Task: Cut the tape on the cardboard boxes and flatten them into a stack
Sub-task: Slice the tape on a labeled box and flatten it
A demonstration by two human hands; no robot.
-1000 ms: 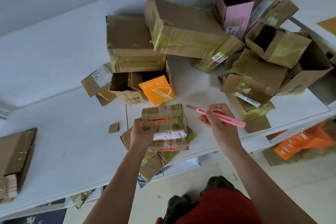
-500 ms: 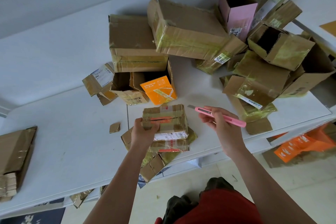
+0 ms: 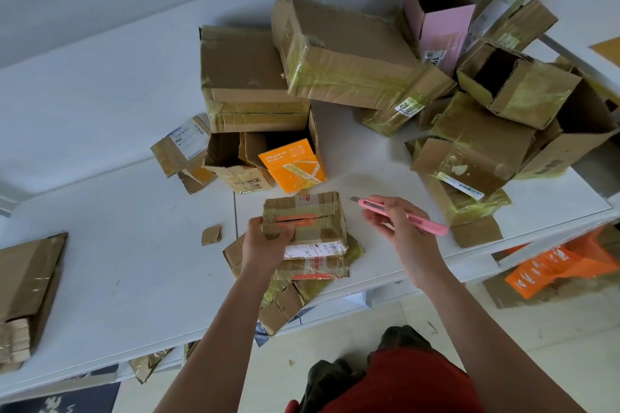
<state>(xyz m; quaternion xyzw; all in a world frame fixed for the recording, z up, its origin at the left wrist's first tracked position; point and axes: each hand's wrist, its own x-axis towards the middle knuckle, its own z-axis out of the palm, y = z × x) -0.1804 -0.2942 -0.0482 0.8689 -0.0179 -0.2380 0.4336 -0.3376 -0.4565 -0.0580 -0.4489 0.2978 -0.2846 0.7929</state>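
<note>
Far left, near edge of the white table (image 3: 134, 278): a stack of flattened cardboard (image 3: 27, 292), pieces lying flat. Right of it, a small cardboard scrap (image 3: 211, 235) lies alone on the table. Centre near: left hand (image 3: 268, 241) grips the left side of a small taped box (image 3: 307, 221), fingers curled round its edge; the box sits on flattened cardboard pieces (image 3: 295, 282) that hang over the near table edge. The box's top seam shows a dark slit along the red tape. Behind it, an open box holding an orange carton (image 3: 292, 164), with a closed taped box (image 3: 248, 80) further back. Right of the small box, right hand (image 3: 399, 228) pinches a pink utility knife (image 3: 402, 215), blade tip pointing left, near the box's top right corner but not touching it. Far right: a pile of taped boxes (image 3: 469, 104), some open, with a pink open box (image 3: 439, 17) upright at the back.
</note>
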